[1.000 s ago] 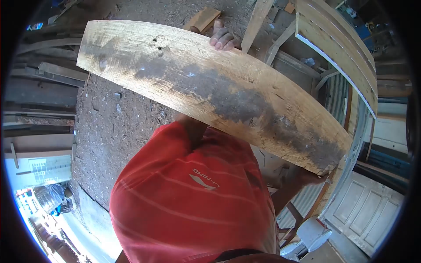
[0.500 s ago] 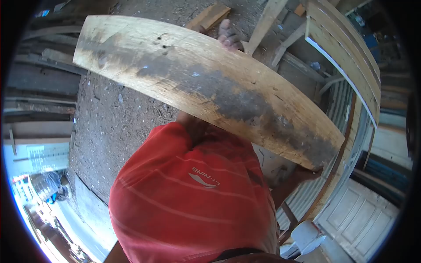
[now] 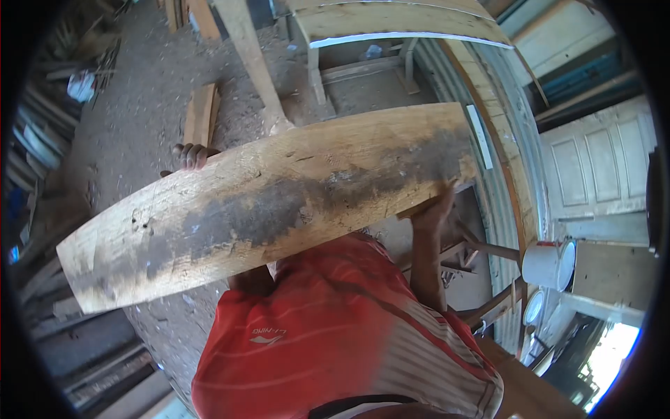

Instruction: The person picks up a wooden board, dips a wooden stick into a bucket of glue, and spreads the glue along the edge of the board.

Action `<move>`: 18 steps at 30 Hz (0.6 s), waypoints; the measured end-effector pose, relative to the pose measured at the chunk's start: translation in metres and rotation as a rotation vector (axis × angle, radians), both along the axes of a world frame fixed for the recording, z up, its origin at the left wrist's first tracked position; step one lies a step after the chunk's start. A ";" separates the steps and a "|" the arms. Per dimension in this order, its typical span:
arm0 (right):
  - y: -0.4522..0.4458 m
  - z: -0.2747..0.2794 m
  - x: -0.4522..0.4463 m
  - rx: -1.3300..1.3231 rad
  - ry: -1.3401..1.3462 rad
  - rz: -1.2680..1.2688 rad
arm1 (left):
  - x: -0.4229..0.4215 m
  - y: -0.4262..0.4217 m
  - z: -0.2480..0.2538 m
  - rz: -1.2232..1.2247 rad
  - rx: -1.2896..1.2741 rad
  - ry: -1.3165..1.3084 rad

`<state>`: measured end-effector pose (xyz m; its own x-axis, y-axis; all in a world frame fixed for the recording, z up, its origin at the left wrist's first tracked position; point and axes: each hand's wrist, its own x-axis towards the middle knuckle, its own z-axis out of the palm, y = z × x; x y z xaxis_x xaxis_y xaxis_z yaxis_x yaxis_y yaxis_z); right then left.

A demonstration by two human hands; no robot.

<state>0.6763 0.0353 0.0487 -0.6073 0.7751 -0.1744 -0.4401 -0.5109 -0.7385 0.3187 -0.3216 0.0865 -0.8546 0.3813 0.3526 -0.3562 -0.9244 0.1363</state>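
Note:
A wide, curved wooden plank (image 3: 279,199) with dark stains along its middle lies across the view in front of my red shirt. My left hand (image 3: 193,156) has its fingers curled over the plank's far edge, left of centre; its palm and forearm are hidden beneath the wood. At the right end my right hand (image 3: 434,209) grips the near edge from below, its fingers partly hidden. The plank's left end points toward the lower left, above the ground.
A wooden bench-like frame (image 3: 405,26) stands ahead. A loose board (image 3: 202,114) lies on the dirt floor. Corrugated metal (image 3: 447,87) runs along the right, with a white bucket (image 3: 548,265) and a panelled door (image 3: 597,160) beyond. Timber (image 3: 91,356) is stacked at lower left.
The view has turned toward the right. The plank, in both hands, now slants up to the right instead of down; its left end is lower and its right end higher in view.

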 end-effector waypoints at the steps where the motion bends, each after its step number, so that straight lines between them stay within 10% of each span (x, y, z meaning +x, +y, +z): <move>1: -0.021 0.006 -0.007 -0.046 -0.003 0.024 | -0.001 -0.014 -0.005 0.016 0.011 -0.024; 15: -0.042 -0.002 0.025 -0.044 -0.185 -0.268 | 0.083 -0.109 -0.084 0.148 -0.383 -0.440; 18: 0.004 0.021 0.047 -0.100 -0.045 -0.010 | 0.102 -0.092 -0.082 0.180 -0.385 -0.479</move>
